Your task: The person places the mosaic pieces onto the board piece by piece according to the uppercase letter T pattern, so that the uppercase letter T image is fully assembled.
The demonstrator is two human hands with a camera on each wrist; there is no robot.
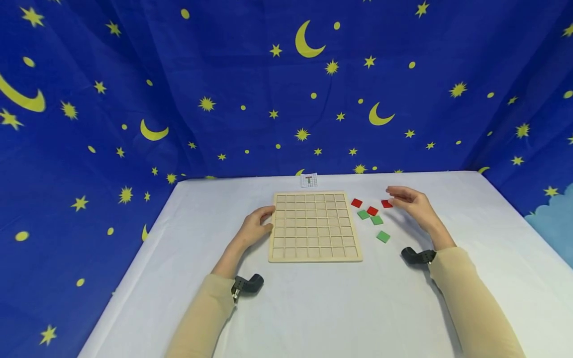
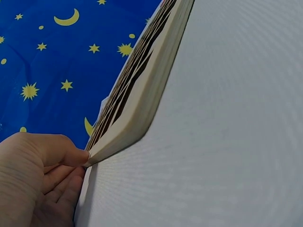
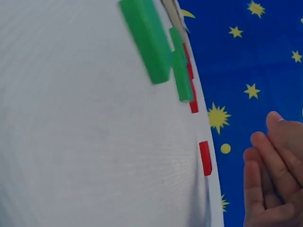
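Note:
A square wooden grid board [image 1: 315, 259] lies on the white table, its grid cells bare. At its left edge rests my left hand [image 1: 256, 226], thumb and fingertips apart and touching the rim; in the left wrist view the thumb tip [image 2: 81, 157] meets the board's side. My right hand [image 1: 415, 206] hovers right of the board with fingers loosely bent, holding nothing. Just by its fingertips lies a red tile [image 1: 386, 204]. Two more red tiles, one nearer the board [image 1: 356, 203], and three green tiles, the closest one lowest [image 1: 383, 236], lie between hand and board.
A small printed card [image 1: 309, 180] with a grid and a T-shaped mark lies behind the board. Blue cloth [image 1: 250, 89] with yellow moons and stars hangs behind and beside the white table [image 1: 331, 308]. Each wrist carries a black camera mount [image 1: 416, 255].

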